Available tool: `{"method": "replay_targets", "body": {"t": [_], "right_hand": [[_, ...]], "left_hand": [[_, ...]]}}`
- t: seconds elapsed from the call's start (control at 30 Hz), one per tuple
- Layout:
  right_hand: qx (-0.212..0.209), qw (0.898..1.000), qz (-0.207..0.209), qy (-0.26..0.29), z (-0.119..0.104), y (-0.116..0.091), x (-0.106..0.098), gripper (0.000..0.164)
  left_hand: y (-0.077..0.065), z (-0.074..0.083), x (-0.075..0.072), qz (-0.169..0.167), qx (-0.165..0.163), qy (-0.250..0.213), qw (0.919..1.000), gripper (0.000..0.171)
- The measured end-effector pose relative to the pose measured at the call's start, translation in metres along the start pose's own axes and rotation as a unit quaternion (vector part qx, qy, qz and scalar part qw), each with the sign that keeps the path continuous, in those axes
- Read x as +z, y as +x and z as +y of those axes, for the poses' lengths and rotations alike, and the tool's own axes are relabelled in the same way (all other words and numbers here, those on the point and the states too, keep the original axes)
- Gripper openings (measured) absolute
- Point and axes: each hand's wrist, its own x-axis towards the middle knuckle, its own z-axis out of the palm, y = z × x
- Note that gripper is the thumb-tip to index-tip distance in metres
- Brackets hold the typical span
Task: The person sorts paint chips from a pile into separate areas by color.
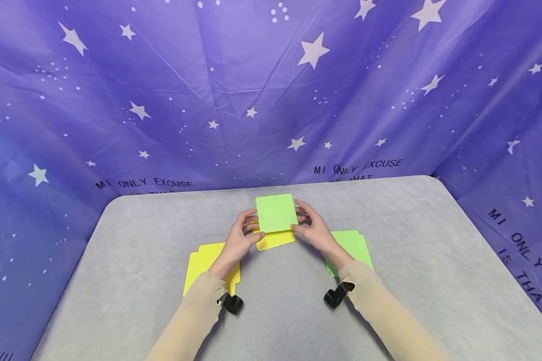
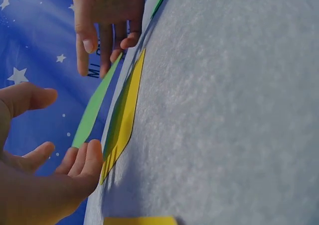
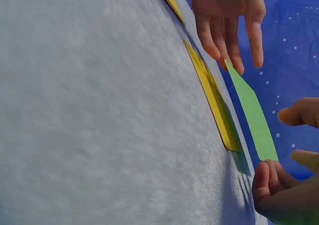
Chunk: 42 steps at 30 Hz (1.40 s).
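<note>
A green square card [image 1: 276, 213] is held raised between the two hands, over a yellow card [image 1: 276, 240] lying on the table. My left hand [image 1: 243, 236] grips its left edge, thumb near the close corner and fingers farther back. At the right edge, my right hand [image 1: 313, 228] holds it, with the thumb at the near right corner. Seen from the left wrist, the green card [image 2: 97, 105] stands edge-on at the fingertips, apart from the yellow card [image 2: 124, 115]. The right wrist view also shows the green card [image 3: 251, 113] spanning both hands' fingertips.
Overlapping yellow cards [image 1: 203, 263] lie under the left forearm. Stacked green cards [image 1: 352, 250] lie partly behind the right forearm. The grey table [image 1: 280, 311] ends at a purple star-patterned curtain [image 1: 253, 60]. A black wrist camera [image 1: 231, 303] sits on the left wrist, another [image 1: 337, 295] on the right.
</note>
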Motion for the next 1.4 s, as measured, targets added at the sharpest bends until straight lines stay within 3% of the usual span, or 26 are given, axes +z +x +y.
{"method": "replay_targets", "body": {"t": [0.33, 0.5, 0.73, 1.13, 1.23, 1.4], "right_hand": [[-0.03, 0.999, 0.006, -0.044, 0.002, -0.021, -0.004, 0.081], [-0.019, 0.999, -0.011, -0.034, 0.003, -0.027, -0.008, 0.09], [-0.01, 0.999, -0.031, -0.02, 0.005, -0.033, -0.012, 0.094], [-0.012, 0.998, -0.057, 0.026, -0.007, -0.044, -0.017, 0.088], [-0.021, 0.998, -0.055, 0.026, 0.004, -0.041, -0.019, 0.09], [-0.027, 0.998, -0.048, 0.04, 0.005, -0.045, -0.021, 0.089]], "left_hand": [[-0.002, -0.004, 0.01, 0.009, 0.023, 0.01, 0.9997, 0.076], [-0.004, -0.004, 0.014, -0.012, 0.023, 0.011, 0.9996, 0.08], [-0.006, -0.006, 0.018, -0.042, 0.016, -0.022, 0.9988, 0.085], [-0.008, -0.004, 0.023, -0.053, 0.012, -0.065, 0.9964, 0.087], [-0.008, -0.004, 0.025, -0.056, 0.015, -0.069, 0.9959, 0.089], [-0.007, -0.003, 0.029, -0.06, 0.02, -0.075, 0.9951, 0.094]]}}
